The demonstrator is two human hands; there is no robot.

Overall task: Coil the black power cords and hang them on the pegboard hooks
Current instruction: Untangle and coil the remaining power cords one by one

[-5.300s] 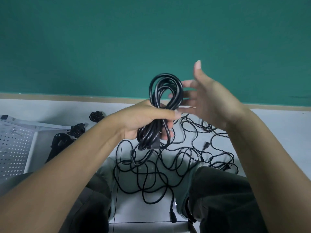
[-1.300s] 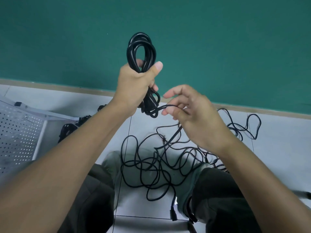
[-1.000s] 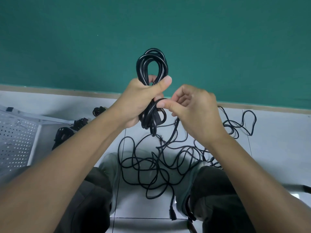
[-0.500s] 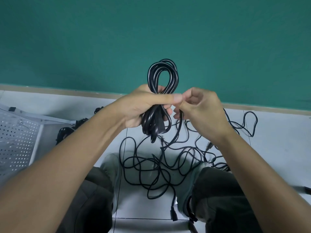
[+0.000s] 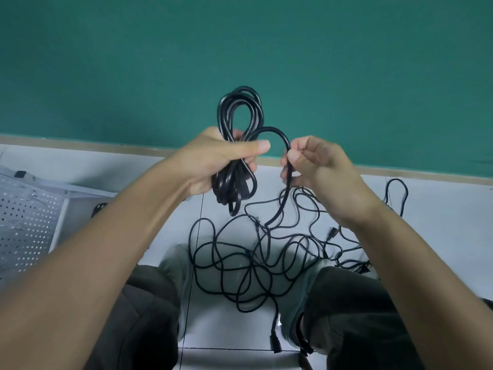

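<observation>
Teal wall (image 5: 240,49) fills the upper half of the view, meeting a pale tiled floor (image 5: 440,222) along a tan skirting strip. At far left a white pegboard (image 5: 26,217) lies tilted on the floor, where the finished cords are meant to hang; any hooks on it are too small to make out, and a dark plug-like shape just beside its edge is too blurred to name.

Moving right, the left hand (image 5: 213,161) is raised in front of the wall, fingers wrapped round the waist of the coiled cord (image 5: 237,145), thumb laid straight across the front. Pinching the bundle at its middle likely keeps the loops from springing apart; one end loops above the fist and the other hangs below.

From the bundle a free strand (image 5: 277,133) arches over to the right hand (image 5: 317,166), which pinches it between thumb and curled fingers just beside the left thumb, wrist bent inward. That hold seems meant to steer the tail round the coil as a binding turn.

Below, between the knees, the loose cords (image 5: 253,257) lie tangled on the floor, not yet coiled.
</observation>
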